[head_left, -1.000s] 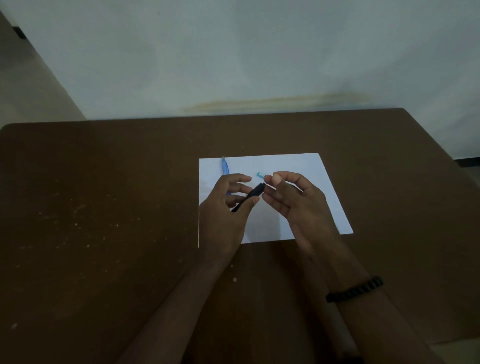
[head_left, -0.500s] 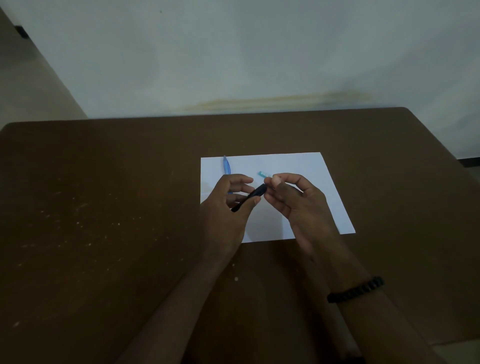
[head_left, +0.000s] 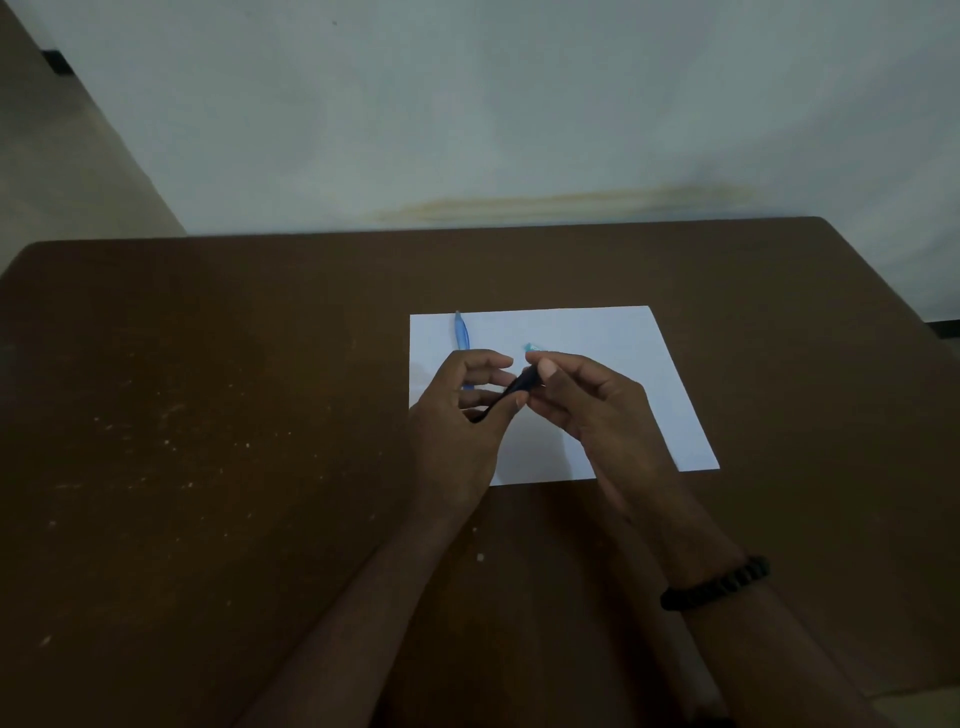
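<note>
A white sheet of paper (head_left: 613, 364) lies on the brown table (head_left: 208, 415). Above the paper, my left hand (head_left: 457, 431) pinches the lower part of a short black pen piece (head_left: 511, 391) between thumb and fingers. My right hand (head_left: 597, 410) pinches the upper end of the same black piece with thumb and forefinger. A blue pen barrel (head_left: 461, 332) lies on the paper's far left part, its near end hidden behind my left hand. A small light-blue piece (head_left: 531, 347) shows just beyond my right fingertips.
The table's far edge meets a pale wall (head_left: 519, 104). Light specks dot the tabletop on the left (head_left: 166, 441). A dark bead bracelet (head_left: 717, 584) sits on my right wrist.
Both hands stay together over the paper on the black piece. My right fingers have curled in a little tighter round its upper end.
</note>
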